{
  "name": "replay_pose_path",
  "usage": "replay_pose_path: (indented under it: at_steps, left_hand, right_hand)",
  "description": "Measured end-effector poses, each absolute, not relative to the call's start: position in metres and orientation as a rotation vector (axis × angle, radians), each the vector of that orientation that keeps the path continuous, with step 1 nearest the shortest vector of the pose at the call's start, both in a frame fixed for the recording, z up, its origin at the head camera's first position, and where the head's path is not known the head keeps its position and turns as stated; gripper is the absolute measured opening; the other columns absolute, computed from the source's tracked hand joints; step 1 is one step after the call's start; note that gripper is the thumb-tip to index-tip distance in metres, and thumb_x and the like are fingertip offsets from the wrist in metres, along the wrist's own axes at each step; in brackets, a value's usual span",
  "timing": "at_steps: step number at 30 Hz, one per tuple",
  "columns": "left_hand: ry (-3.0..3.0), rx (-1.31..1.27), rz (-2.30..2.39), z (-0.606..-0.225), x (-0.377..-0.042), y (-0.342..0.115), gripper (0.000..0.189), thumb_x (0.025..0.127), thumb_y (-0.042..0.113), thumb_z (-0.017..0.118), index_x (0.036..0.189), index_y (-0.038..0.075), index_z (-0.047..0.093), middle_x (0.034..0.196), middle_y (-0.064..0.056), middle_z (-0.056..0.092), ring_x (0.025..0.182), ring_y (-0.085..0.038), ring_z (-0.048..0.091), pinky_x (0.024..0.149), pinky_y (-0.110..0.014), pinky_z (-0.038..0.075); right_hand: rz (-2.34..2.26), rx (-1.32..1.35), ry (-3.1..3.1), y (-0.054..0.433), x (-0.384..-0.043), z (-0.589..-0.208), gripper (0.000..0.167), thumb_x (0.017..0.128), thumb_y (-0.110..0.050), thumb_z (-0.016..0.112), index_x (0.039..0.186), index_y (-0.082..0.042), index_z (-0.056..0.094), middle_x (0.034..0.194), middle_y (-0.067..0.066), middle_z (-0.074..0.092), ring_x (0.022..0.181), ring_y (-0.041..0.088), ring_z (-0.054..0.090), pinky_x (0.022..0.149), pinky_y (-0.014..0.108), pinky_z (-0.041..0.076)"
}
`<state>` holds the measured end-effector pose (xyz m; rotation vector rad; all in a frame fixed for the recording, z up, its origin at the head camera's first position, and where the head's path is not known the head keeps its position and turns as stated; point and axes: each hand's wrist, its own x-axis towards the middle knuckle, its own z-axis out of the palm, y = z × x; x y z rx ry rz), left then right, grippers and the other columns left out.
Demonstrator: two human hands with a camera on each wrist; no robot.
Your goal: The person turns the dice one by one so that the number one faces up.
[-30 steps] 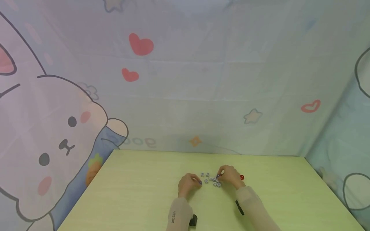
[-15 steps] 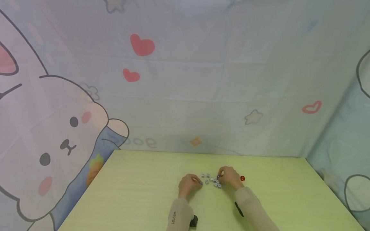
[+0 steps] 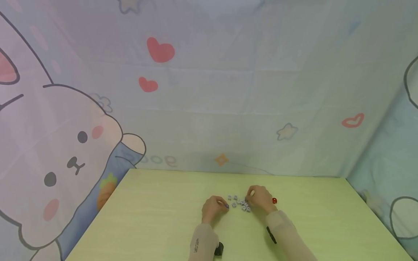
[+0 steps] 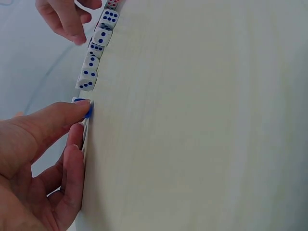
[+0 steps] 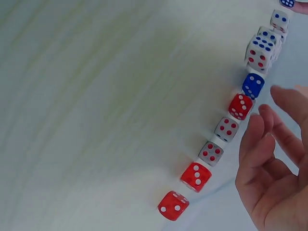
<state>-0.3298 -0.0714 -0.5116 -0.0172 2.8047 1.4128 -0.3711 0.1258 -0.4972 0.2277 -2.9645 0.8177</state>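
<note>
Low in the left wrist view, my left hand point(image 4: 53, 159) pinches a blue die point(image 4: 88, 111) between thumb and fingers, just short of a group of white dice point(image 4: 102, 36) with blue dots. That same die point(image 5: 287, 3) peeks in at the top corner of the right wrist view. My right hand point(image 5: 276, 159) holds nothing; its thumb and fingers are apart. Close to its fingertips lie a blue die point(image 5: 253, 86) and a red die point(image 5: 240, 106). On the head view, the white dice point(image 3: 243, 203) sit between my left hand point(image 3: 213, 210) and right hand point(image 3: 260, 198).
Beyond the red die, grey-white dice point(image 5: 226, 129) with red dots and more red dice point(image 5: 196, 176) run along a line. A light yellow-green table point(image 3: 156, 214) spreads under everything, with a printed cloth backdrop point(image 3: 209, 90) behind it.
My right hand's fingers have come away from the small blue die they held and lifted slightly. The left hand stays almost in place with its die.
</note>
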Motion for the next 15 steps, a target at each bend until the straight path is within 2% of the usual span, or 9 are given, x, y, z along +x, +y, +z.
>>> replay_pose_path:
  at_steps: [4,7,15]
  left_hand:
    - [2.806,-0.011,1.413,-0.509,-0.332,-0.073,0.013,0.067,0.016,0.074,0.077,0.011,0.068,0.075,-0.002,0.067,0.068,-0.017,0.056,0.061,-0.034,0.041]
    - [2.803,-0.003,1.403,-0.511,-0.333,-0.073,0.012,0.067,0.016,0.074,0.077,0.012,0.068,0.075,-0.001,0.067,0.069,-0.017,0.056,0.062,-0.036,0.041]
    - [2.778,0.014,1.446,-0.515,-0.331,-0.073,0.013,0.066,0.013,0.074,0.077,0.010,0.068,0.073,-0.001,0.066,0.066,-0.015,0.055,0.060,-0.034,0.040]
  right_hand:
    - [0.828,0.192,-2.931,0.129,-0.375,-0.490,0.009,0.078,-0.018,0.065,0.082,-0.010,0.066,0.060,0.001,0.063,0.045,0.011,0.049,0.038,0.023,0.033]
    - [0.808,0.172,-2.954,0.130,-0.377,-0.485,0.011,0.078,-0.019,0.065,0.083,-0.010,0.066,0.062,0.002,0.063,0.046,0.012,0.048,0.040,0.024,0.035]
    - [0.707,0.177,-3.026,0.127,-0.383,-0.483,0.015,0.078,-0.020,0.066,0.086,-0.008,0.067,0.092,0.013,0.066,0.059,0.016,0.053,0.048,0.030,0.043]
